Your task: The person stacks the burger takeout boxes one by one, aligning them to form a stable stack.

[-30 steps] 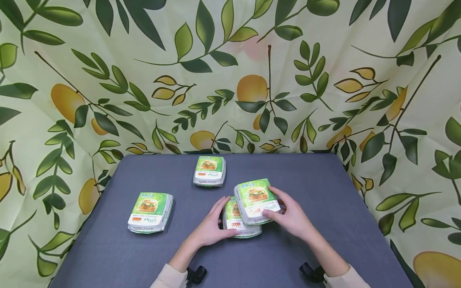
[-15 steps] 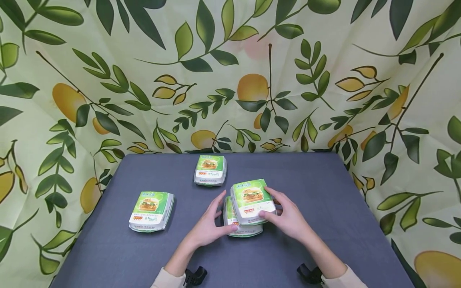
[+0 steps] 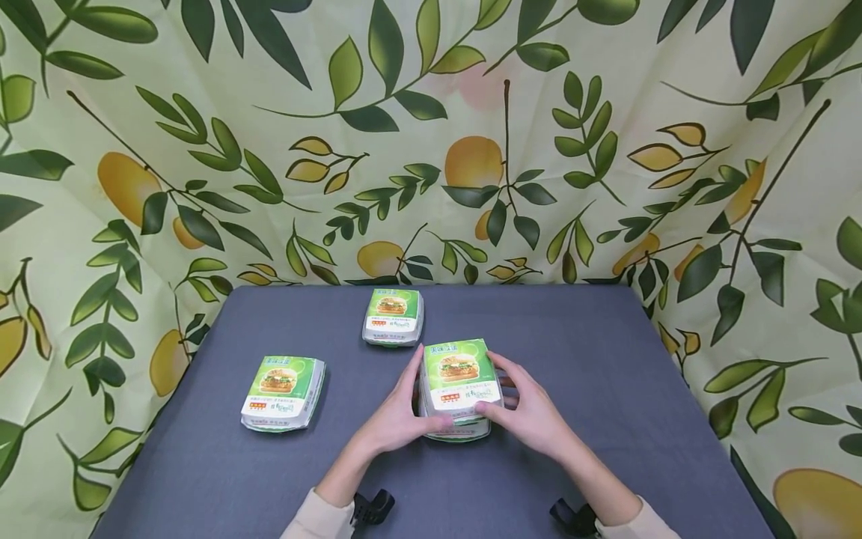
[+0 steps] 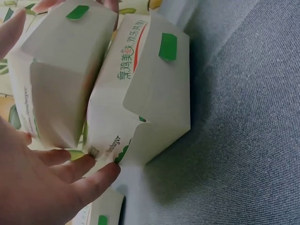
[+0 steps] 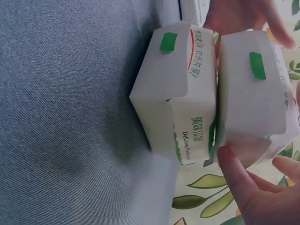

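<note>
Two burger boxes stand one on the other in front of me, printed green and white with a burger picture. My right hand (image 3: 528,408) holds the upper burger box (image 3: 461,374), thumb at its front and fingers along its right side. The lower burger box (image 3: 465,432) rests on the table, mostly hidden from above; the right wrist view shows a narrow gap between the boxes. My left hand (image 3: 397,419) spans their left side, its extended fingertips (image 4: 110,173) against the boxes' edge in the left wrist view.
Another burger box (image 3: 283,393) lies on the table to the left, and one more burger box (image 3: 393,318) near the back edge. The dark blue tablecloth (image 3: 572,337) meets a leaf-patterned curtain (image 3: 269,150) at the back and sides.
My right hand has moved the upper burger box left and slightly down, so it now covers most of the lower one. My left hand has stayed beside the boxes.
</note>
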A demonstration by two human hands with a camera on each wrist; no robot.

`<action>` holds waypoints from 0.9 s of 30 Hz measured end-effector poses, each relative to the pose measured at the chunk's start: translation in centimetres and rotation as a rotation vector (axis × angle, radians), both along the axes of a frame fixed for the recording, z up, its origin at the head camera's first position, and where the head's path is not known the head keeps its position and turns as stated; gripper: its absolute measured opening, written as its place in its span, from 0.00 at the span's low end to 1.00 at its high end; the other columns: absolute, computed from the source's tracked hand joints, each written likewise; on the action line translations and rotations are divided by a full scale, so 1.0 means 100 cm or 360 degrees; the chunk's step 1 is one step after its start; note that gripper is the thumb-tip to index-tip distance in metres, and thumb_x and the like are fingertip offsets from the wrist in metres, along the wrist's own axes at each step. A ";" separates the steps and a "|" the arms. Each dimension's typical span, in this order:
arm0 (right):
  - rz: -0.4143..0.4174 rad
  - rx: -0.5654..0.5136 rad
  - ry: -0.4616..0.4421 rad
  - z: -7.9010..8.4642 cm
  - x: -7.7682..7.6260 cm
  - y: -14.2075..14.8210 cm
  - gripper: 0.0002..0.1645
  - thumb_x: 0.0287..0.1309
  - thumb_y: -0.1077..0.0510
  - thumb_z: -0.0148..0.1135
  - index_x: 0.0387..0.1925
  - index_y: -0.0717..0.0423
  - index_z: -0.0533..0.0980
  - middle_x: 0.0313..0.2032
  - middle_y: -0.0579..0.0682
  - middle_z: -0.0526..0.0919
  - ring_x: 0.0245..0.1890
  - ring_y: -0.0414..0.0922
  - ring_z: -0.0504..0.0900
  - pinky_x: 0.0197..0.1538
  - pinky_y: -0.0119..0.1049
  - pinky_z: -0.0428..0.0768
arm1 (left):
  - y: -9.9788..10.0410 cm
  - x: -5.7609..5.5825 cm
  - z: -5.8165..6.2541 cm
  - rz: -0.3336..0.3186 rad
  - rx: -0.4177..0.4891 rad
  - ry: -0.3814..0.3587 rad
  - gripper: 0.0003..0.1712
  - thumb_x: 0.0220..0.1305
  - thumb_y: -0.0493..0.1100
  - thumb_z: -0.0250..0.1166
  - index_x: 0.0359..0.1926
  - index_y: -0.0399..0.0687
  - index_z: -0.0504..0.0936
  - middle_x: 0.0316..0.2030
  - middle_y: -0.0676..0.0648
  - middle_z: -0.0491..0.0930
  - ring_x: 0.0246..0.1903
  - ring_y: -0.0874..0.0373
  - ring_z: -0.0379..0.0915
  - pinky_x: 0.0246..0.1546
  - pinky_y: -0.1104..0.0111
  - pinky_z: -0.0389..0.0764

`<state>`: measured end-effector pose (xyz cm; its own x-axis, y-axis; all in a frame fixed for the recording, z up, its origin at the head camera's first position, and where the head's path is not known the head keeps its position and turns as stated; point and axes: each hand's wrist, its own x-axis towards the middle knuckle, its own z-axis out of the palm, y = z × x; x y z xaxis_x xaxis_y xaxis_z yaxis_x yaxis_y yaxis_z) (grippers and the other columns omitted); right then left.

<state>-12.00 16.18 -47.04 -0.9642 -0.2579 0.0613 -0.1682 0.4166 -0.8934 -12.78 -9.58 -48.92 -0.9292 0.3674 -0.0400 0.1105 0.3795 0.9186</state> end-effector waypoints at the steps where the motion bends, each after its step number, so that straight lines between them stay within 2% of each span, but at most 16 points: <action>1: 0.0006 -0.0016 0.0001 -0.001 0.000 0.000 0.51 0.55 0.51 0.78 0.76 0.50 0.62 0.66 0.57 0.70 0.58 0.57 0.77 0.54 0.43 0.82 | 0.000 -0.001 0.000 0.0007 0.0008 0.0003 0.71 0.53 0.60 0.78 0.82 0.60 0.37 0.81 0.50 0.41 0.77 0.51 0.43 0.72 0.44 0.52; 8: 0.0059 -0.0165 -0.0021 -0.008 -0.001 0.004 0.48 0.60 0.52 0.75 0.76 0.47 0.61 0.68 0.56 0.68 0.61 0.56 0.75 0.53 0.40 0.82 | -0.001 -0.002 0.001 0.0023 0.0013 0.0013 0.66 0.58 0.60 0.74 0.83 0.58 0.38 0.80 0.50 0.44 0.77 0.51 0.44 0.72 0.45 0.54; 15: 0.0122 -0.0217 -0.0072 -0.017 -0.005 0.005 0.50 0.63 0.52 0.71 0.79 0.47 0.55 0.72 0.56 0.64 0.67 0.58 0.69 0.61 0.40 0.76 | -0.003 -0.003 0.000 -0.0015 -0.0003 0.0029 0.64 0.59 0.59 0.73 0.82 0.61 0.38 0.81 0.51 0.43 0.77 0.52 0.42 0.73 0.45 0.52; 22: 0.0112 -0.0229 -0.0099 -0.027 -0.004 0.001 0.54 0.62 0.51 0.70 0.81 0.46 0.50 0.71 0.57 0.64 0.67 0.59 0.67 0.56 0.37 0.78 | -0.002 -0.004 0.000 -0.0036 -0.0011 0.0051 0.64 0.60 0.59 0.73 0.82 0.61 0.38 0.81 0.52 0.41 0.77 0.54 0.40 0.74 0.47 0.49; 27: 0.0117 -0.0299 -0.0099 -0.027 -0.001 0.000 0.54 0.61 0.53 0.71 0.81 0.47 0.50 0.70 0.57 0.65 0.66 0.59 0.68 0.55 0.36 0.79 | -0.001 -0.003 0.000 -0.0022 -0.0032 0.0054 0.63 0.59 0.59 0.73 0.82 0.61 0.40 0.81 0.49 0.43 0.77 0.51 0.42 0.73 0.45 0.51</action>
<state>-12.07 16.19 -49.79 -0.9466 -0.3176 0.0557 -0.1340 0.2304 -0.9638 -13.04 -9.71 -48.94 -0.9249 0.3799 -0.0162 0.1468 0.3961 0.9064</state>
